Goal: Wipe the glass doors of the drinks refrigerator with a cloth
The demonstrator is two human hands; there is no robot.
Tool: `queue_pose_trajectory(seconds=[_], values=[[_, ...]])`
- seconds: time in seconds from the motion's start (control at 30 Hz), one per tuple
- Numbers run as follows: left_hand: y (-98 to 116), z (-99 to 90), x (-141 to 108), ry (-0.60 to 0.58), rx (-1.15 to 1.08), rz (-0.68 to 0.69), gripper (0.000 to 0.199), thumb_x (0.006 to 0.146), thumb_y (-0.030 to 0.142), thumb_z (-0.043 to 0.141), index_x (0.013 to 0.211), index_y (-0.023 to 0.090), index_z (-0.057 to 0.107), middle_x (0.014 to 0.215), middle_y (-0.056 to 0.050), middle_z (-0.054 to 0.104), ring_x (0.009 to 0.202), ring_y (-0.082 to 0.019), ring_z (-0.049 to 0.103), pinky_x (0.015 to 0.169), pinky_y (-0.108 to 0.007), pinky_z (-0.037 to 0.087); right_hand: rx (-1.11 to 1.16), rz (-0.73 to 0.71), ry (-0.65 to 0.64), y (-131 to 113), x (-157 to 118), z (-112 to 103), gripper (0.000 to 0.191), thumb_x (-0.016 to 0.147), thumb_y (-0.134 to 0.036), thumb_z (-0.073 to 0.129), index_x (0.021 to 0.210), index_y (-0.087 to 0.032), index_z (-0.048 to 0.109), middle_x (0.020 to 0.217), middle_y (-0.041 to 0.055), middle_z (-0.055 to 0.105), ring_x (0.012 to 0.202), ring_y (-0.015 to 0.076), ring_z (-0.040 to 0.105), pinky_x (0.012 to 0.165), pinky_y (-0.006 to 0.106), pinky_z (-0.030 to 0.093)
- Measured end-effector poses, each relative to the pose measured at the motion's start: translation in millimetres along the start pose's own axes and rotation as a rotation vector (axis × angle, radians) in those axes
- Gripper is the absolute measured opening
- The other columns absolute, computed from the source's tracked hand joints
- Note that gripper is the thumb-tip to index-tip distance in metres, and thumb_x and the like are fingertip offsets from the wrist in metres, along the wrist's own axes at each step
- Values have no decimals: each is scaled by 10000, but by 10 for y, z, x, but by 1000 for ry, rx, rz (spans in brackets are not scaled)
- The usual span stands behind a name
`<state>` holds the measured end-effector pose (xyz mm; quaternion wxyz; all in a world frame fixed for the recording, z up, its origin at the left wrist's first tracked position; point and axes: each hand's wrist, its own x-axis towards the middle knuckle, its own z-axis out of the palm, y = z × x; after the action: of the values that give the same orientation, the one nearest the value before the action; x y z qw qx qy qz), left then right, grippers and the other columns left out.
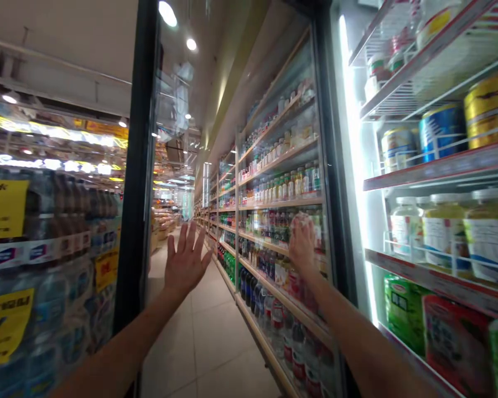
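A tall glass door (216,110) with a black frame (135,182) stands in front of me, swung out from a lit drinks cooler. My left hand (185,260) is raised at the glass with its fingers spread and nothing in it; the palm looks flat against the pane. Farther right, near the door's right frame edge, my right hand (302,243) is also up at the glass. Its fingers are bent and blurred, with something pale at their tips that I cannot make out.
On my right, cooler shelves (440,171) hold cans, bottles (444,226) and green and red packs (404,309). Stacked bottled drinks (50,309) with yellow signs (4,326) stand at left. Through the glass are a tiled aisle (207,337) and long drink shelves (274,204).
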<state>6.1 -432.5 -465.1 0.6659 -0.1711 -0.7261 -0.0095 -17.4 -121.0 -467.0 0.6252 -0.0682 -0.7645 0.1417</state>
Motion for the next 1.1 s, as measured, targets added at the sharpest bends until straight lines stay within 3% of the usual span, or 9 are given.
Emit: queue_pose_trajectory(seconds=[0.2,0.27,0.43,0.53,0.63,0.77,0.87,0.97,1.1], values=[[18,-44,5,-20,21,7,565,892,341,391,1413,184,239,1478,-143,219,1390,-272,69,1092,-559,107,72,-700,-138,-494,-312,2,486,832,-225,431,1307,-326,445,1432,21,367,1372,239,184,1088,487,170],[26,-50,-2,-26,30,11,559,892,340,392,1409,176,254,1473,-146,232,1390,-267,75,1096,-551,103,37,-619,-132,-302,-287,-10,474,838,-225,418,1304,-304,455,1426,36,377,1367,243,198,1088,496,170],[59,-48,-72,-31,32,13,543,888,306,400,1400,168,280,1462,-147,256,1386,-263,100,1101,-539,104,-32,9,-56,471,-156,1,497,881,-267,309,1362,-169,389,1412,150,369,1334,306,265,1014,535,296],[89,-47,-180,-64,16,35,530,878,284,417,1391,213,305,1461,-112,268,1384,-267,84,1100,-553,86,17,180,5,555,-226,35,517,901,-304,242,1364,-118,378,1379,193,396,1315,329,292,976,547,332],[124,-38,-329,-121,-14,107,518,869,273,432,1377,267,327,1447,-72,307,1382,-260,103,1100,-564,53,48,13,50,177,-476,91,485,902,-290,261,1335,-144,426,1401,172,373,1344,321,231,1002,548,293],[168,-19,-489,-151,-10,167,468,877,269,422,1344,250,390,1428,-81,340,1371,-254,171,1101,-550,36,118,-513,-22,-496,-875,148,418,857,-254,410,1263,-284,504,1384,56,427,1366,265,187,1078,502,180],[204,-16,-544,-153,-17,171,445,884,289,413,1325,225,423,1412,-98,366,1358,-255,222,1101,-538,35,134,-748,-47,-561,-986,160,431,829,-248,473,1249,-341,503,1357,5,463,1360,221,207,1116,465,75],[236,-14,-570,-158,-33,142,458,879,324,430,1324,214,424,1400,-106,385,1346,-247,265,1107,-517,41,75,-616,-7,-140,-921,174,421,831,-220,451,1238,-301,522,1351,35,462,1352,228,224,1106,470,111],[266,6,-592,-162,-27,123,458,874,324,443,1318,212,431,1407,-100,378,1350,-243,259,1108,-511,45,1,-92,94,505,-800,202,452,877,-235,337,1314,-191,449,1384,116,401,1333,263,253,1032,482,273]])
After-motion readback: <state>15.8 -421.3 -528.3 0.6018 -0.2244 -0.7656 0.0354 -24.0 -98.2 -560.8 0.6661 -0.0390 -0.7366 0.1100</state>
